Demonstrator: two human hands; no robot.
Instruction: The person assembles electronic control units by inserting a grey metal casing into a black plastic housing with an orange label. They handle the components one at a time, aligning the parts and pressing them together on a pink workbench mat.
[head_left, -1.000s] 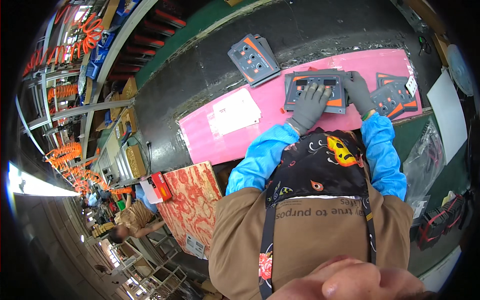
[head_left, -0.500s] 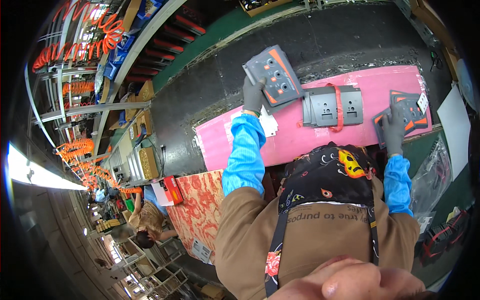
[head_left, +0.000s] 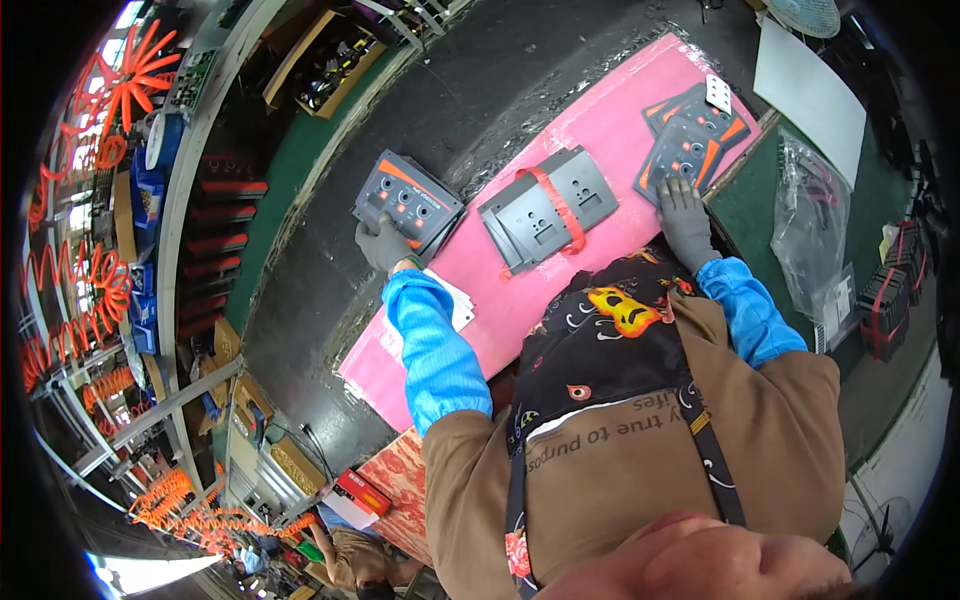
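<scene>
My left hand (head_left: 383, 243), in a grey glove, grips the near edge of a small stack of dark grey panels (head_left: 415, 207) with orange trim and round holes, its thumb on top. The stack is over the far left part of the pink sheet (head_left: 390, 385) and the dark bench beside it. My right hand (head_left: 684, 215), also gloved, has its fingers closed over the near edge of a similar panel (head_left: 682, 153) at the right. Another such panel (head_left: 693, 108) lies partly under it. Between my hands sits a banded bundle of grey plates (head_left: 590, 190) with a red strap.
White paper sheets (head_left: 458, 305) lie by my left wrist. A white card (head_left: 718, 93) rests on the right-hand panels. Further right are a clear plastic bag (head_left: 808, 215), a white board (head_left: 812, 95) and strapped black parts (head_left: 888, 300). A co-worker (head_left: 360, 555) is at lower left.
The whole view has turned, so the bench now slants up to the right. The panel stack in my left hand is farther from the banded bundle. My right hand stays on its panel.
</scene>
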